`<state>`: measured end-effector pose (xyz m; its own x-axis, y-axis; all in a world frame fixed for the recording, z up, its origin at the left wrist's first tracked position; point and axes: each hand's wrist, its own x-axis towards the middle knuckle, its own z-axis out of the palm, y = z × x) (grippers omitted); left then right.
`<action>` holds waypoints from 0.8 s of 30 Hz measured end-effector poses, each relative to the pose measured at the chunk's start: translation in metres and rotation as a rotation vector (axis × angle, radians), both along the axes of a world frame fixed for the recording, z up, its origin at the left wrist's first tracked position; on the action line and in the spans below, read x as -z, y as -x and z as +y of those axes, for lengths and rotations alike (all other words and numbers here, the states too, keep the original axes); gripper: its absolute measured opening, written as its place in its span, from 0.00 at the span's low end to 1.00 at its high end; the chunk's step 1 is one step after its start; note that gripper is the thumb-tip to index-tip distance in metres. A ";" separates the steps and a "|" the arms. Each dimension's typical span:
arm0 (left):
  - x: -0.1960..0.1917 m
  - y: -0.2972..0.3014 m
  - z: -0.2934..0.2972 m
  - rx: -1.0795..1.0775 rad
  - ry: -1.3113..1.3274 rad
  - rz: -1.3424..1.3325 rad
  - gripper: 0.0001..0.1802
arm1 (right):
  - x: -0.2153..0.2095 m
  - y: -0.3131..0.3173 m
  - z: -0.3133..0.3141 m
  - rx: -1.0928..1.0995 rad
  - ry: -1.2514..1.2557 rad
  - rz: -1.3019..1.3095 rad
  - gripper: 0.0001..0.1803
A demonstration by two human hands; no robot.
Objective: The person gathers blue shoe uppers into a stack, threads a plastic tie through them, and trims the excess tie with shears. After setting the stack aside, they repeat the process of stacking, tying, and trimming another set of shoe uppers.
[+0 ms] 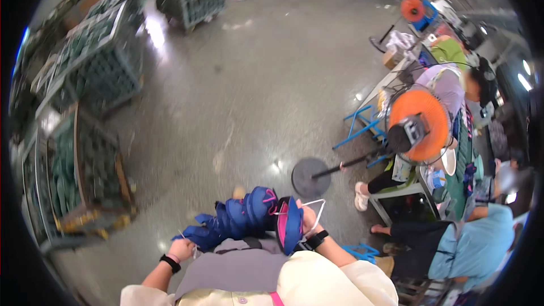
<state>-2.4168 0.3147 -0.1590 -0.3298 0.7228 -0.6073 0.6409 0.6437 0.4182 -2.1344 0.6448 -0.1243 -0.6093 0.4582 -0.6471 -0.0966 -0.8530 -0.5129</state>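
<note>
A long row of nested navy-blue shoe uppers (233,221) with pink trim stretches between my two hands, close to my body. My left hand (181,249) is closed at the left end of the row, where bits of white cord stick out by the fingers. At the other end, my right hand (307,219) is closed at a blue upper (290,224) that shows a bright pink lining. A loop of white cord (321,215) stands out beside the right hand. My right fingers are partly hidden by the upper.
Wheeled crates (102,56) filled with green pieces line the left side. Ahead on the right stands an orange pedestal fan (419,124) with a round black base (311,177). Co-workers, one in a light blue top (476,243), sit along a cluttered workbench (462,187) at right.
</note>
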 end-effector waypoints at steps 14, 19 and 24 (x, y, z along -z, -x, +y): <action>0.037 0.256 0.495 0.073 -0.322 0.160 0.12 | 0.071 0.203 0.395 -0.079 -0.986 -0.839 0.22; 0.043 0.314 0.673 0.241 0.007 0.017 0.24 | 0.103 0.210 0.512 -0.189 -0.953 -0.751 0.17; -0.042 0.298 0.884 0.857 0.132 0.037 0.14 | 0.029 0.221 0.603 0.057 -0.357 -0.362 0.10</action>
